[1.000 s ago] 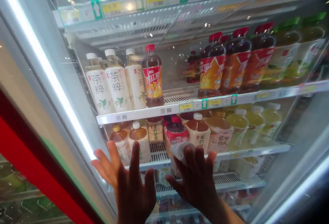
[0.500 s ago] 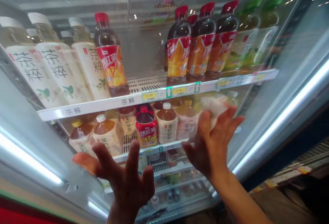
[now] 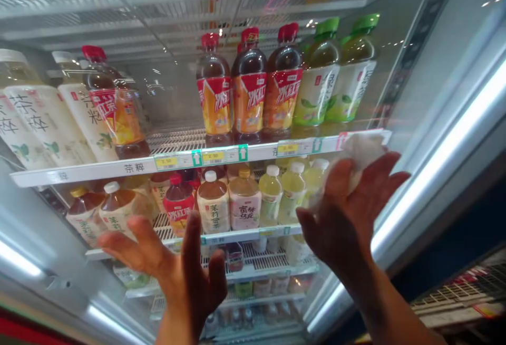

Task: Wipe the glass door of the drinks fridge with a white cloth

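My right hand (image 3: pixel 350 202) presses a crumpled whitish cloth or tissue (image 3: pixel 361 152) against what looks like a clear glass pane, in front of the right end of the upper shelf's price strip. Its fingers are bent around the cloth's lower edge. My left hand (image 3: pixel 174 260) is raised at the lower left with its fingers spread and nothing in it, before the lower shelf. Behind the hands stand red-capped tea bottles (image 3: pixel 250 92), green-capped bottles (image 3: pixel 351 76) and white-labelled bottles (image 3: pixel 33 123) on the upper shelf (image 3: pixel 233 152).
A lower shelf (image 3: pixel 253 235) holds smaller bottles, among them a pink-labelled one (image 3: pixel 244 210) and yellowish ones (image 3: pixel 292 197). More shelves lie below. Bright light strips (image 3: pixel 443 160) run along both sides. At the lower right is a wire rack (image 3: pixel 458 292).
The view has shifted rightward, so the bottles appear further left. My right hand has moved right with the cloth. My left hand stays spread.
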{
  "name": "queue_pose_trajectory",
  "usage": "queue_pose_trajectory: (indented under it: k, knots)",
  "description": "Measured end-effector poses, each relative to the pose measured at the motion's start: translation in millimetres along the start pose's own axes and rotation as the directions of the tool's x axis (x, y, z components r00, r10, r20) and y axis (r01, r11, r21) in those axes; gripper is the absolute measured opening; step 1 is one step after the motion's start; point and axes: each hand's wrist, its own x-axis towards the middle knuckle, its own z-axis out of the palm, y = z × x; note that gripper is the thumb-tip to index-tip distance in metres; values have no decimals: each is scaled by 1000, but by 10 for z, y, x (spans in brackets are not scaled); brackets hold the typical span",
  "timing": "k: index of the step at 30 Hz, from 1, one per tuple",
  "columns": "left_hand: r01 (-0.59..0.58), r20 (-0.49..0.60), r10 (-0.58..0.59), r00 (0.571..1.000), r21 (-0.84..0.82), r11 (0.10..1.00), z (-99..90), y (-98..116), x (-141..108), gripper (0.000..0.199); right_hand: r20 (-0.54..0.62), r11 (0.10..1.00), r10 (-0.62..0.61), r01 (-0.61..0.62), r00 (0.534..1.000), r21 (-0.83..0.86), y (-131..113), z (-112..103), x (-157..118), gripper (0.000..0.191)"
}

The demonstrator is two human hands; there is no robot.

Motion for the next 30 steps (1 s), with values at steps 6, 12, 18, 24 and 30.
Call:
queue_pose_trajectory:
  k: [6,12,18,24,30]
  knots:
    - [-58,34,57,998,12,998,154,371,34,82,45,991,-134,133,990,18,220,4,-157,88]
    - [-216,-19,217,976,47,975,76,386,269,80,-37,972,-226,228,973,64,351,-209,553,90]
    - [-381,1,383,924,89,920,-98,-42,638,73,-84,705,-700,705,709,77,297,-102,868,74]
    - [-344,-60,357,932,161,925,-324,-617,1232,72,-163,707,-694,707,701,33,3,-286,1832,87]
    - [-325,-58,349,935,248,913,-562,-1173,1590,69,-165,476,-867,879,470,-1,-475,-200,2380,83]
